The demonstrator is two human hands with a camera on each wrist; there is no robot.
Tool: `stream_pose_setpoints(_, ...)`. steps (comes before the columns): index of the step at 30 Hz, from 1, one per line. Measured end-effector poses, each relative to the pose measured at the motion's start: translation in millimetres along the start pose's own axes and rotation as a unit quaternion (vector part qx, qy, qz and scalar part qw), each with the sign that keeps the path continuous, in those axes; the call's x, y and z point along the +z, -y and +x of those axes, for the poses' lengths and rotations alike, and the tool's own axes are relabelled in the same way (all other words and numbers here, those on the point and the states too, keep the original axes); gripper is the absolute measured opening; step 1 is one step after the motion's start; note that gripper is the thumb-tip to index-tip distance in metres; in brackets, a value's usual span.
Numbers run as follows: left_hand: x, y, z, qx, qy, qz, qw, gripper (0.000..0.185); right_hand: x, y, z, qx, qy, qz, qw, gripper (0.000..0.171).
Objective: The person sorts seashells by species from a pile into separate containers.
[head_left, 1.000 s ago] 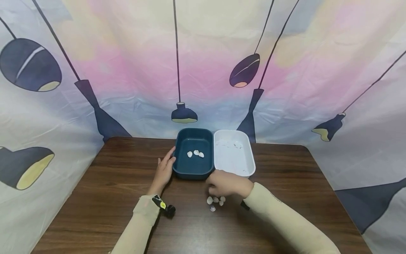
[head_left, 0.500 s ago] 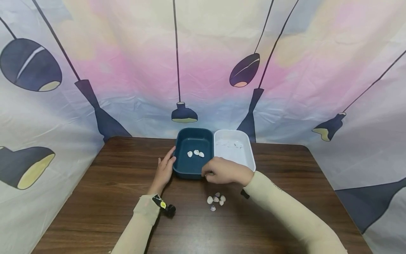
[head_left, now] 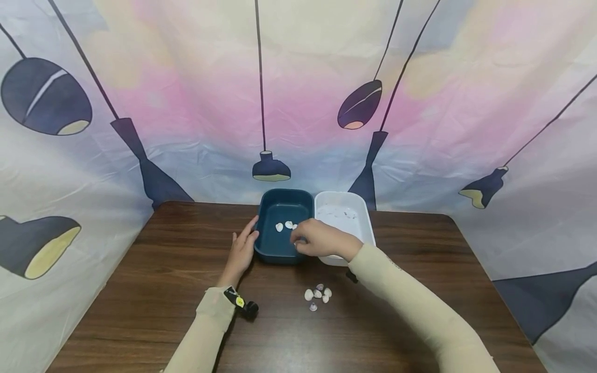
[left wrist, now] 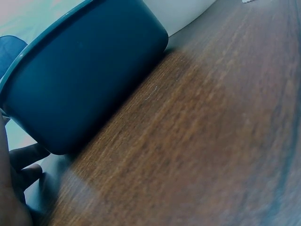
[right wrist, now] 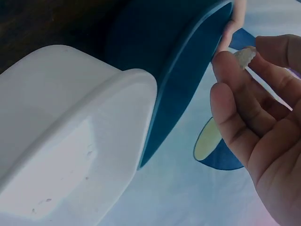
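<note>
Five loose shells [head_left: 318, 296], two trays [head_left: 282, 243]

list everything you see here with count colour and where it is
dark teal tub: 1, dark teal, far middle of the table, touching the white tub's left side
white tub: 1, white, right of the teal tub; small bits at its far end
shells in the teal tub: about 3, white, on its floor
loose shells: about 5, white and purplish, on the table in front of the tubs
table: 1, dark brown wood
backdrop: 1, pastel cloth with dark lamp prints
left hand: 1, fingers straight against the teal tub's left wall
right hand: 1, over the teal tub, pinching a white shell
</note>
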State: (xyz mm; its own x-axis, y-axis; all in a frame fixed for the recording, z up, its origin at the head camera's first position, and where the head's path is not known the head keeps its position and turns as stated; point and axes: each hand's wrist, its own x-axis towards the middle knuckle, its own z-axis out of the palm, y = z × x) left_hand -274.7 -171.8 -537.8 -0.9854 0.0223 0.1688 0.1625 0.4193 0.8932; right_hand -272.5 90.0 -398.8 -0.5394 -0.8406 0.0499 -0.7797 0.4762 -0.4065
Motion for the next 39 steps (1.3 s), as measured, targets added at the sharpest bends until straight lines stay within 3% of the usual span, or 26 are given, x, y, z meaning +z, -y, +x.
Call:
stream_pose_setpoints(11, 0.5, -0.1, -1.5, 0.004, -0.004, 0.005, 1.0, 0.052, 5, -12, 18, 0.02, -0.018, -0.025, 0.999, 0.023)
stream_pose_setpoints(24, 0.4, -2.4, -2.4, -0.01, -0.001, 0.007, 0.9999, 0.052, 27, -24, 41, 0.067, 0.025, -0.056, 0.996, 0.022)
stream_pose_setpoints(39, 0.0, -2.1, -0.9, -0.008, -0.001, 0.0, 1.0, 0.052, 32, -30, 56, 0.108, 0.037, -0.069, 0.991, 0.011)
